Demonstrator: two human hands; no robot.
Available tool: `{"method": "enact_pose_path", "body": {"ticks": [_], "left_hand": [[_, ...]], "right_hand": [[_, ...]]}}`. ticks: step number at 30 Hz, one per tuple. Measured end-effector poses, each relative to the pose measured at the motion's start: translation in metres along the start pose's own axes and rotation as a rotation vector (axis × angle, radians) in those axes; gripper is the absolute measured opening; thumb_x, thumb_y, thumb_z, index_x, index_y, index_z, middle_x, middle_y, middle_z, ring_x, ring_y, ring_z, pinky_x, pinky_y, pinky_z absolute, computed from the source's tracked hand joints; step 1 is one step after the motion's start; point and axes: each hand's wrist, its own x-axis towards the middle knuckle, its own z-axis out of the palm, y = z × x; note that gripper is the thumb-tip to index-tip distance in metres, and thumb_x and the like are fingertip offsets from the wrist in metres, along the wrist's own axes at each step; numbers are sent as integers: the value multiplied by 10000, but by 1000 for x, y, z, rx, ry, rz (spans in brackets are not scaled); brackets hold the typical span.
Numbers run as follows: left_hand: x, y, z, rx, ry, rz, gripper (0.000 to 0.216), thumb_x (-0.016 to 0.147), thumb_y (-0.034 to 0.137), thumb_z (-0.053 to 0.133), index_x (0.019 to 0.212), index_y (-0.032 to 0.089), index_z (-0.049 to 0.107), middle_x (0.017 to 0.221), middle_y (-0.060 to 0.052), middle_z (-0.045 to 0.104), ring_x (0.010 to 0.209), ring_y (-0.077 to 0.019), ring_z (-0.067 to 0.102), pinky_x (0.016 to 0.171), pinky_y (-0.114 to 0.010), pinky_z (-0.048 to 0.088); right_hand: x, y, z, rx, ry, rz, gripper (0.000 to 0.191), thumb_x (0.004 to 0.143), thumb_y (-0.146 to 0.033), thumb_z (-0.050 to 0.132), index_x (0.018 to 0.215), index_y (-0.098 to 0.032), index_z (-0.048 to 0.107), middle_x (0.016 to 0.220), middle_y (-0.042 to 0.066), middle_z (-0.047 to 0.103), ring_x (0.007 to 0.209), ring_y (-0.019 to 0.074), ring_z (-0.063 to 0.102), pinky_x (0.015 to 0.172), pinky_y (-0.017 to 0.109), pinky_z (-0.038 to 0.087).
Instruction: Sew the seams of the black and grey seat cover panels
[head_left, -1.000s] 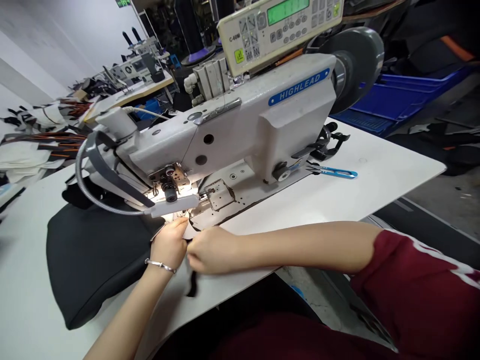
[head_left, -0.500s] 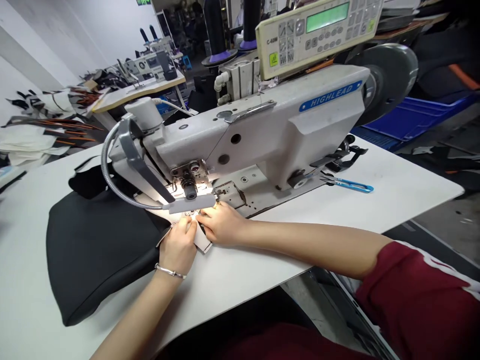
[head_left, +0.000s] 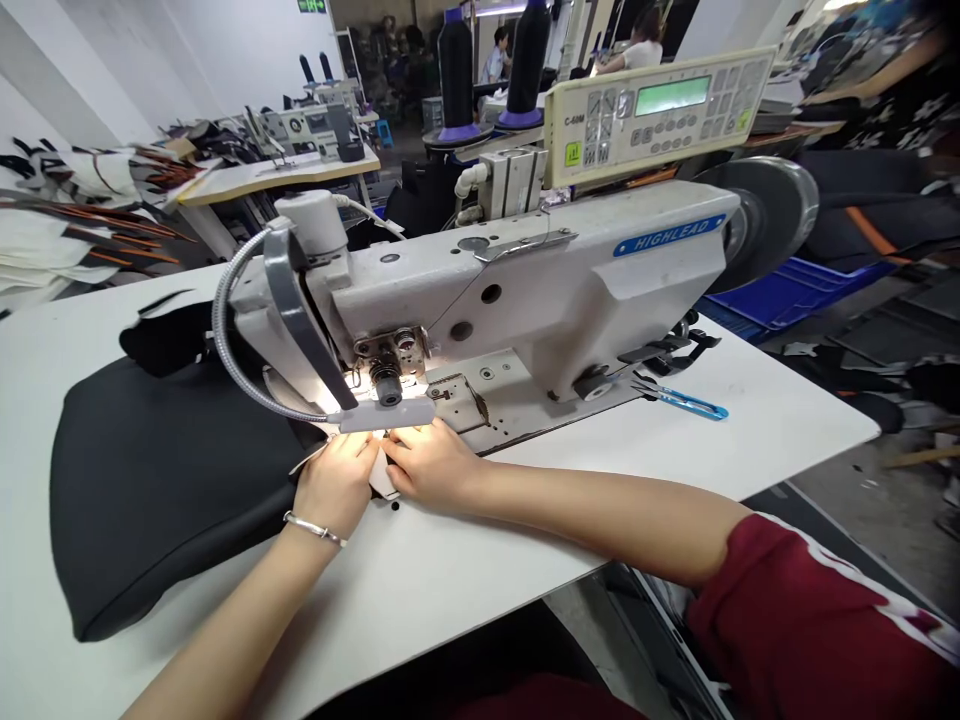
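Note:
My left hand (head_left: 337, 483), with a silver bangle at the wrist, has its fingers curled on the edge of a black padded cover (head_left: 180, 490), beside the needle area of a sewing machine (head_left: 540, 270). The cover spreads out to the left. Close by, my right hand (head_left: 433, 466) has its fingers bent and pressed on a white strip (head_left: 384, 482) with a dark edge. Both sets of fingertips sit just under the grey lamp (head_left: 386, 413), which hides the needle and part of the work.
Blue thread snips (head_left: 686, 402) lie on the white table (head_left: 480, 590) to the right. A control panel (head_left: 660, 115) and thread cones (head_left: 456, 75) stand above the machine. Blue crates (head_left: 795, 295) are behind it. Other people are in the background.
The view has shifted, showing more of the room at the back. Less of the white strip sticks out towards me between my hands. Both hands stay close to the needle.

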Motion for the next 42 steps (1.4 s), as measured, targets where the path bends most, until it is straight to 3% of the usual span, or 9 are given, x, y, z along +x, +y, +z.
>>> {"method": "enact_pose_path", "body": {"ticks": [12, 25, 32, 38, 42], "left_hand": [[8, -8, 5, 53, 80, 31, 373, 687, -52, 403, 858, 139, 674, 863, -101, 690, 782, -265, 624, 669, -355, 477], [13, -8, 2, 8, -115, -58, 378, 652, -43, 425, 894, 108, 673, 876, -132, 671, 834, -280, 621, 707, -366, 482], [9, -3, -1, -40, -125, -23, 345, 651, -61, 410, 820, 129, 644, 836, -89, 638, 818, -253, 593, 711, -358, 474], [13, -7, 5, -108, -89, -37, 275, 754, -46, 422, 812, 108, 642, 833, -117, 626, 801, -250, 592, 681, -351, 478], [19, 3, -5, -123, -123, -45, 188, 814, 4, 489, 768, 98, 645, 777, -111, 627, 742, -211, 607, 676, -317, 504]], "right_hand": [[4, 0, 8, -93, 134, -28, 264, 930, -259, 416, 803, -134, 610, 859, 63, 579, 830, 195, 466, 694, 345, 276], [3, 1, 11, -84, 183, -26, 238, 922, -258, 478, 771, -145, 624, 821, 42, 598, 763, 166, 453, 667, 337, 257], [0, 0, 10, -42, 179, -51, 220, 904, -250, 515, 752, -149, 637, 801, 44, 610, 703, 150, 445, 643, 328, 261], [3, 5, 10, -22, 177, -73, 232, 907, -237, 515, 737, -148, 646, 812, 54, 623, 756, 157, 486, 688, 316, 333], [-1, 2, 8, 0, 220, -141, 231, 914, -219, 525, 744, -166, 672, 759, 60, 626, 733, 179, 504, 672, 321, 365]]}}
